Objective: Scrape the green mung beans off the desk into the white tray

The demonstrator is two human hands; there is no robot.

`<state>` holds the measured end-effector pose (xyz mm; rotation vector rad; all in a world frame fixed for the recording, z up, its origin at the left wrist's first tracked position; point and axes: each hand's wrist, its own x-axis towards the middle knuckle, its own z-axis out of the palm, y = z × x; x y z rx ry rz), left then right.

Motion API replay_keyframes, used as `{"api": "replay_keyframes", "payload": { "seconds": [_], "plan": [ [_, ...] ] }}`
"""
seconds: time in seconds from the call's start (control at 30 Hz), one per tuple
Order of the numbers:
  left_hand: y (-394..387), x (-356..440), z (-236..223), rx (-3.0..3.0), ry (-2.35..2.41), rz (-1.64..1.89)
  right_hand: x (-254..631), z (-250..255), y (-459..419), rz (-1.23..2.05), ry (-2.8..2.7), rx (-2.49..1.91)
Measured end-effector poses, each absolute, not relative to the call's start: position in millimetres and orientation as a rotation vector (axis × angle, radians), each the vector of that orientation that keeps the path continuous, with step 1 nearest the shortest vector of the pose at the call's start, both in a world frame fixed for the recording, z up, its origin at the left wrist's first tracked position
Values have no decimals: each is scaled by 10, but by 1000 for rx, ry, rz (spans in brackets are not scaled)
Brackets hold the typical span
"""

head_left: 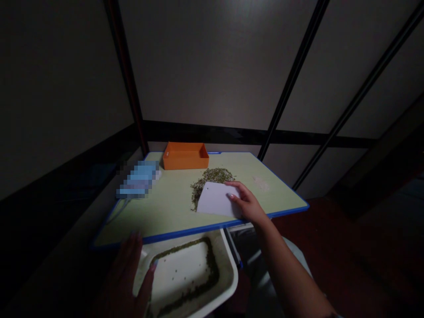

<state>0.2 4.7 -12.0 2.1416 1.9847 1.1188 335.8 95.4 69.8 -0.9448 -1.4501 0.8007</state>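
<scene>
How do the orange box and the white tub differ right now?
Place: the orange box stands on the table; the white tub is below its near edge. Shape: the box has sharp corners, the tub rounded ones. Contact: the left hand is at the tub's side; no hand touches the box. Both are open-topped.

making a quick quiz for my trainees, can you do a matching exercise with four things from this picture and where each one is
1 orange box
2 white card
3 white tub
4 pile of olive-green bits

A at the table's near edge, by the left hand
B held in the right hand
C on the tabletop, just beyond the card
D at the table's far side, near the wall

Pairs: 1-D, 2-B, 3-A, 4-C
</scene>
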Motion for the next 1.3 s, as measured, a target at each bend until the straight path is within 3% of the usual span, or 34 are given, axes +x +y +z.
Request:
{"api": "replay_keyframes", "payload": {
  "seconds": [1.3],
  "plan": [
    [69, 7, -106, 2485, 1978, 1219, 3360, 668, 941, 848, -1441, -962]
  ]
}}
